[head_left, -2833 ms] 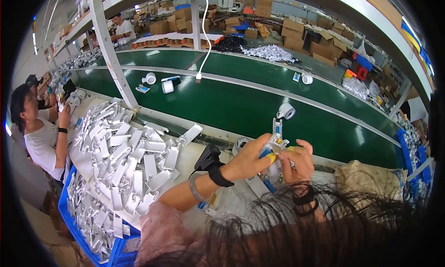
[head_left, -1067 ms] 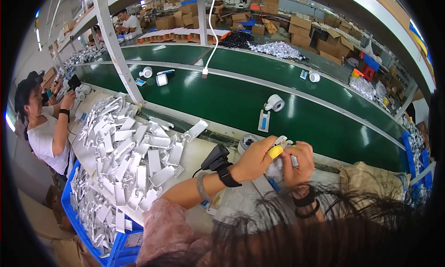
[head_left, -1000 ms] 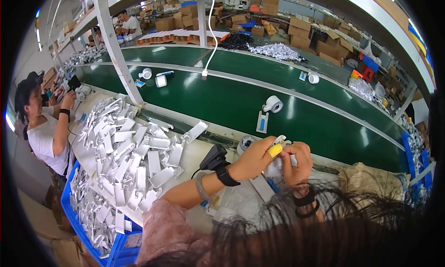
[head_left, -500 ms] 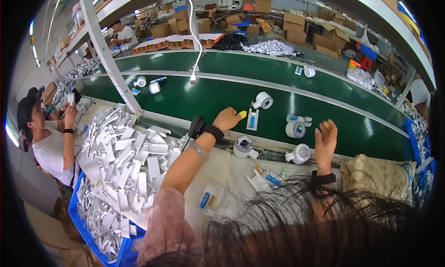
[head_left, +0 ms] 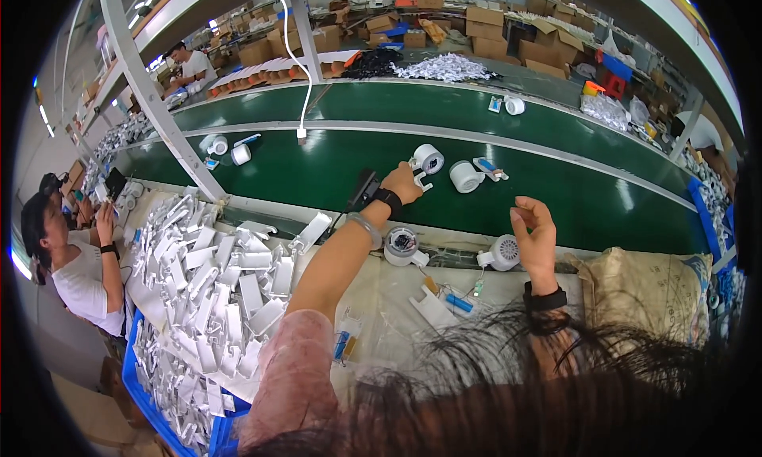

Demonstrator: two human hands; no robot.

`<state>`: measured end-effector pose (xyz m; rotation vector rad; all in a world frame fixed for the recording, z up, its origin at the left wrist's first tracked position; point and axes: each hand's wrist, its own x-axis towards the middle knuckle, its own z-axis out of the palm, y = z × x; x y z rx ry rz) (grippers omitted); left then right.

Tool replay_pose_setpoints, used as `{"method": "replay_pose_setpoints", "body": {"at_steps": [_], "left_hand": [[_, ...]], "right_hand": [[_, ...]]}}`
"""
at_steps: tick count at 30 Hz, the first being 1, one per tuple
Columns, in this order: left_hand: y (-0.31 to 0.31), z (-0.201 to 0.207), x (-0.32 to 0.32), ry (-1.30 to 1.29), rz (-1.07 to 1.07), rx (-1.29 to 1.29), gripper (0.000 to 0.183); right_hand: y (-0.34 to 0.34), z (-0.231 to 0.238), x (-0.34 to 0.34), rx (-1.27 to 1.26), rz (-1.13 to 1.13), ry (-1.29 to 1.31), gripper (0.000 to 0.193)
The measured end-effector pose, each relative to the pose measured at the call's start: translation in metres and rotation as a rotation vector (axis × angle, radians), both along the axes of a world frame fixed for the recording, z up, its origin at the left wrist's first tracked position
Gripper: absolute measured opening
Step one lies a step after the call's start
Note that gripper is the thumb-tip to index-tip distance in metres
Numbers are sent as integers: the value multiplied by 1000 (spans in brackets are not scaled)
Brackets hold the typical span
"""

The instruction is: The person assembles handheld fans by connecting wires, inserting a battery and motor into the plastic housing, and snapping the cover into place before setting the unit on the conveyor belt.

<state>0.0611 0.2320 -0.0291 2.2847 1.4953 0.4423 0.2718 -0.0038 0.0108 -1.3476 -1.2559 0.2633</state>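
My left hand point(head_left: 402, 185) reaches over the green belt, fingers closed over a white plastic holder point(head_left: 424, 181) that mostly hides beneath them. Right against its fingertips is a white round lamp-like unit point(head_left: 429, 159). A second white round unit point(head_left: 465, 177) lies farther right, beside a holder with a blue battery point(head_left: 490, 168). Above the belt's near edge, my right hand point(head_left: 535, 236) is empty, its fingers loosely bent and apart. To its left sits a round unit with a slotted face point(head_left: 502, 252). Another round unit point(head_left: 402, 244), its inside showing, stands below my left wrist.
White plastic parts point(head_left: 230, 290) heap up at left, spilling into a blue bin point(head_left: 143, 377). A loose holder point(head_left: 432, 307) and a blue battery point(head_left: 459, 302) lie on the bench. A sack point(head_left: 647, 298) sits at right, and a white cable point(head_left: 305, 92) hangs ahead. Another person point(head_left: 87, 274) works at left.
My left hand has come down onto the holder beside the round unit. The unit near my right hand now lies farther away and turned around. The whole view has shifted slightly.
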Motion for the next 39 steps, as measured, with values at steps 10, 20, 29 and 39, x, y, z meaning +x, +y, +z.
{"method": "replay_pose_setpoints", "body": {"at_steps": [10, 20, 29, 39], "left_hand": [[-70, 89, -26, -834, -519, -534, 36], [-161, 142, -56, -595, -998, -903, 46], [-180, 108, -65, 3, -694, 73, 32], [-189, 102, -61, -500, -500, 67, 33]], "right_hand": [[-18, 39, -40, 31, 179, -130, 29], [-41, 60, -52, -277, 794, 339, 18], [-40, 57, -56, -431, 821, 84, 12], [-39, 56, -60, -449, 949, 303, 23]]}}
